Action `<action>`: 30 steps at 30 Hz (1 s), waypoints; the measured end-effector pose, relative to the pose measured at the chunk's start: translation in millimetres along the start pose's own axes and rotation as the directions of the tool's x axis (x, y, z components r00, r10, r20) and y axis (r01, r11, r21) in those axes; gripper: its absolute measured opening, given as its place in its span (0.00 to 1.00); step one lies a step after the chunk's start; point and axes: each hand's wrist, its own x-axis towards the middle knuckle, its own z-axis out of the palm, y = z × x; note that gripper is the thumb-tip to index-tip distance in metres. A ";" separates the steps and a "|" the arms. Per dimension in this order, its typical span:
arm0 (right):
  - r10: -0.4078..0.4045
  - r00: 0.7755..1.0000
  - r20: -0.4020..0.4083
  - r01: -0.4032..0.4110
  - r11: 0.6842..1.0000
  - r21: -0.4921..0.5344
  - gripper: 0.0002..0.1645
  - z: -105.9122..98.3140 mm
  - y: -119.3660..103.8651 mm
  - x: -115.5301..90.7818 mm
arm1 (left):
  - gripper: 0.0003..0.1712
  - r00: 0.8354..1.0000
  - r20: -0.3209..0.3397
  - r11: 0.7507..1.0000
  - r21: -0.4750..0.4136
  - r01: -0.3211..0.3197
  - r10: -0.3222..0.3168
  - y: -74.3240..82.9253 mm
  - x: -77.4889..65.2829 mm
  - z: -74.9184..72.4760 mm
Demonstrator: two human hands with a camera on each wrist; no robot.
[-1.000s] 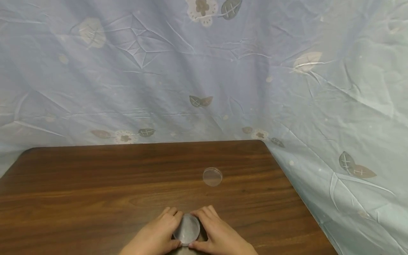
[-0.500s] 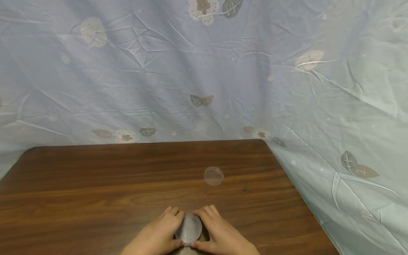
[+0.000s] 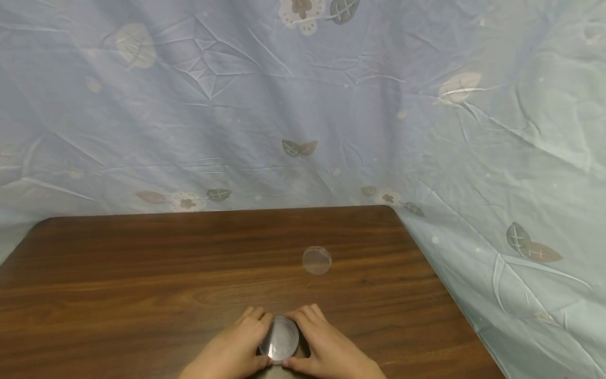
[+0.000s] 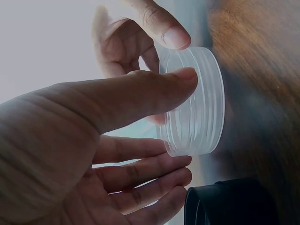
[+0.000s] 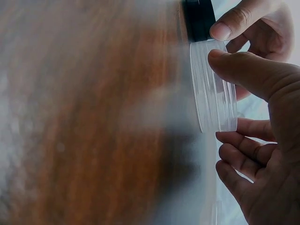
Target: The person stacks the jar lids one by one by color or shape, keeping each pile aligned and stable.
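A clear round plastic container (image 3: 280,339) with a ridged side wall lies level between my two hands at the near side of the table. My left hand (image 3: 234,345) holds its left side, thumb on the near edge and fingers around the far side. On the right, my right hand (image 3: 329,345) grips it the same way, the two thumb tips close together. The ridged wall of the container (image 4: 197,103) shows in the left wrist view, and the container (image 5: 214,86) in the right wrist view too. Whether it is one piece or stacked pieces I cannot tell.
A clear round disc-like lid or dish (image 3: 317,260) lies farther back on the brown wooden table (image 3: 142,273). A black cylindrical thing (image 4: 229,204) stands close to the left hand's fingers. Pale patterned cloth (image 3: 236,105) hangs behind and to the right of the table.
Both hands keep the same hold on the container with almost no movement. A bright glint now shows on its top. The head view has shifted very slightly.
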 end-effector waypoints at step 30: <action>-0.006 1.000 0.008 0.006 1.000 0.003 0.43 1.3 -0.3 0.0 | 0.38 1.000 0.028 1.000 -0.023 0.012 -0.012 -0.1 -0.7 -1.6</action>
